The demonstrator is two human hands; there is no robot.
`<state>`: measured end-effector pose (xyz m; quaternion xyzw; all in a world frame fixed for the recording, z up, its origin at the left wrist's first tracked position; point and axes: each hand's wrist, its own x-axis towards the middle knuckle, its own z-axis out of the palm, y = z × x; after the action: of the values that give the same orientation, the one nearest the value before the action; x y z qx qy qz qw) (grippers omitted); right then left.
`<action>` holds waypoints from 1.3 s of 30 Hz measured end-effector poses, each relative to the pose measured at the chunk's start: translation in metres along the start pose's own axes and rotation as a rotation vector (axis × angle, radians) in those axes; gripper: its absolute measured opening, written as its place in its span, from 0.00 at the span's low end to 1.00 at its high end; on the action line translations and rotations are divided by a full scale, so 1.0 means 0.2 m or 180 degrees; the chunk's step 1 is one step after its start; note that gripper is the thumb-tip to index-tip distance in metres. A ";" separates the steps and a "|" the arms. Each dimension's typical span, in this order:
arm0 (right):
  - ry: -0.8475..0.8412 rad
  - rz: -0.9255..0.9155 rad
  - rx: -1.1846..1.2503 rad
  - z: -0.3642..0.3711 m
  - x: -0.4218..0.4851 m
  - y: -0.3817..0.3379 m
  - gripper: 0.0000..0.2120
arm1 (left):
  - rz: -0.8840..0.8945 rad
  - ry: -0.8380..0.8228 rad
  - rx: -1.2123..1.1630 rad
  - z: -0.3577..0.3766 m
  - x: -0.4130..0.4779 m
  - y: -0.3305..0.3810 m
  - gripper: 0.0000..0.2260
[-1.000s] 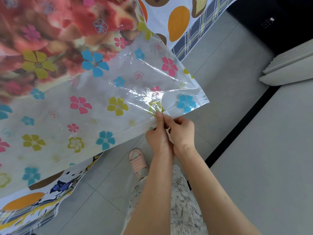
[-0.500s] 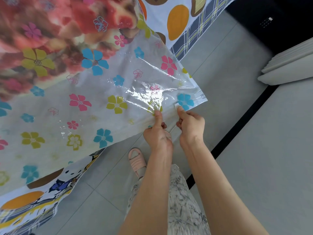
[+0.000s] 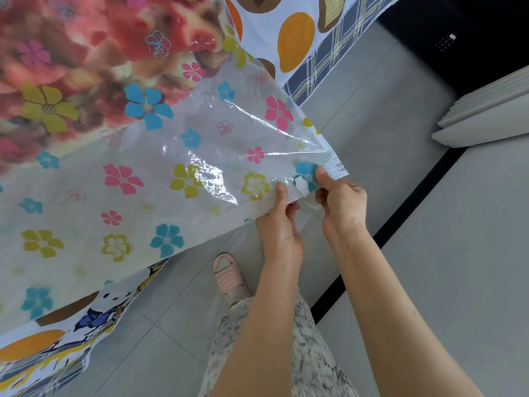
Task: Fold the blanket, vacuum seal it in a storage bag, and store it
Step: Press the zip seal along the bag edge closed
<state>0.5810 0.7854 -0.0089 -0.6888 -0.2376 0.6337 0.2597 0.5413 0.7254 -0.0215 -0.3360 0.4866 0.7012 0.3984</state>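
Observation:
A clear storage bag (image 3: 160, 179) printed with pink, blue and yellow flowers lies across the bed and hangs over its edge. A red and pink flowered blanket (image 3: 86, 47) shows through the plastic at the upper left. My left hand (image 3: 282, 224) pinches the bag's open edge between thumb and fingers. A little to the right, my right hand (image 3: 340, 202) pinches the same edge near the bag's corner, its thumb on a blue flower. The strip of edge between the two hands is pulled taut.
A bed sheet (image 3: 297, 38) with orange ovals and a plaid border lies under the bag. Grey floor tiles (image 3: 372, 124) stretch to the right, crossed by a black strip (image 3: 400, 227). A pink slipper (image 3: 229, 276) shows below the hands. White furniture (image 3: 486, 110) stands at the right.
My right hand has slid to the right along the bag's edge, away from my left hand, toward the corner. The left hand keeps its pinch in nearly the same place.

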 end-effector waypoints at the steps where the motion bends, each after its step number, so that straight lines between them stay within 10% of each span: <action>1: 0.0000 0.0024 0.0048 0.00 0.00 0.00 0.11 | -0.0006 0.0044 -0.0020 0.01 0.00 -0.01 0.07; 25: -0.0635 0.0402 -0.0173 0.01 -0.08 0.15 0.07 | -0.0257 0.0524 0.0062 -0.06 0.02 0.03 0.05; 29: -0.0784 0.0584 0.0169 0.02 -0.08 0.15 0.07 | -0.0383 0.0163 -0.0255 -0.09 0.01 0.04 0.17; 39: -0.0354 0.0728 0.0494 0.13 -0.11 0.23 0.09 | 0.0091 0.0789 -0.0160 -0.11 0.01 0.12 0.04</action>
<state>0.5532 0.7382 -0.0248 -0.6531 -0.1219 0.7128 0.2248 0.5211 0.6997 -0.0205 -0.4230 0.5191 0.6718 0.3166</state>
